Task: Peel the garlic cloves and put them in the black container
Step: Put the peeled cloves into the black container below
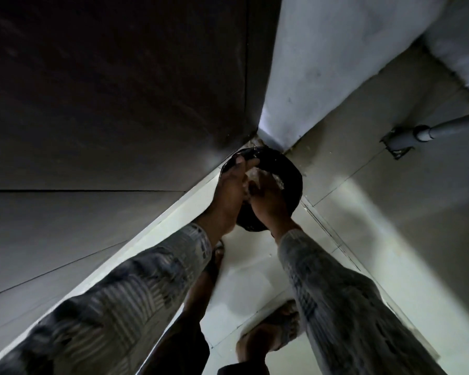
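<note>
- The round black container (293, 174) sits on the pale tiled floor (363, 212), in the corner by the walls.
- The left hand (232, 185) and right hand (268, 204) meet over it on a pale garlic lump (255, 175). It is too blurry to tell if the fingers pinch it or lie loose.
- A slippery clove could pop out and roll across the floor.
- Bits of skin could drop in with the clean cloves.
- It is dim, so some skin may get missed.

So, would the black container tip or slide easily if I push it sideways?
Likely hard to tip: the black container looks wide and round. It may slide, as the floor tiles look smooth and glossy. The corner walls behind would probably stop it.
</note>
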Tool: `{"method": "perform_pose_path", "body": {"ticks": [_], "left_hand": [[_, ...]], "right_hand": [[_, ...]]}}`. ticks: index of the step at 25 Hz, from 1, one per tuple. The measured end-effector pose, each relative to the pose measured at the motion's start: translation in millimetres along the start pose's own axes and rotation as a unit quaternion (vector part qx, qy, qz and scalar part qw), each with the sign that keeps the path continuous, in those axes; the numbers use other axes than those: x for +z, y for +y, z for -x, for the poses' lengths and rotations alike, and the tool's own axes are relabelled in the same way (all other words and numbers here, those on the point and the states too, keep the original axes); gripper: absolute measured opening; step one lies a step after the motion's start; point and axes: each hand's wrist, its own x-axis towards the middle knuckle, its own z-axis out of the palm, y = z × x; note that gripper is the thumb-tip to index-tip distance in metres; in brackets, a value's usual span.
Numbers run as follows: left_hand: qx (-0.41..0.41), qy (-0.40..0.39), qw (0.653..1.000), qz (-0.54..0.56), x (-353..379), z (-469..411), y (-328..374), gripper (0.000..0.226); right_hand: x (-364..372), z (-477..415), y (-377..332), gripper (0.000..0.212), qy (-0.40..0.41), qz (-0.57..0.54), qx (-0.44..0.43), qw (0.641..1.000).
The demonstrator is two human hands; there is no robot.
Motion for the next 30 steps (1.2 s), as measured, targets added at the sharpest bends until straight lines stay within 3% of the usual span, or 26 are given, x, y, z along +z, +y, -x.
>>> {"method": "perform_pose_path", "body": {"ticks": [2, 4, 10, 15, 24, 30], "left_hand": [[0.039, 0.019, 0.998, -0.046, -12, 12, 2, 0.031], [0.098, 0.030, 0.985, -0.137, -31, 10, -10, 0.051], [0.183, -0.034, 0.921, -0.342, -42, 91, 49, 0.067], [0.226, -0.070, 0.883, -0.406, -30, 181, 126, 0.073], [0.335, -0.181, 0.815, -0.436, -9, 380, 258, 0.074], [0.390, -0.326, 0.720, -0.473, 20, 483, 321, 0.087]], "right_hand": [[-21, 0, -6, 0.066, 0.047, -0.032, -0.023, 0.998], [-34, 11, -11, 0.075, 0.045, -0.003, -0.061, 0.997], [-92, 99, -40, 0.091, 0.059, 0.062, -0.107, 0.991], [-158, 205, -73, 0.100, 0.089, 0.046, -0.157, 0.983], [-272, 439, -132, 0.097, 0.177, 0.009, -0.116, 0.977], [-293, 579, -145, 0.105, 0.294, -0.010, -0.045, 0.955]]}}
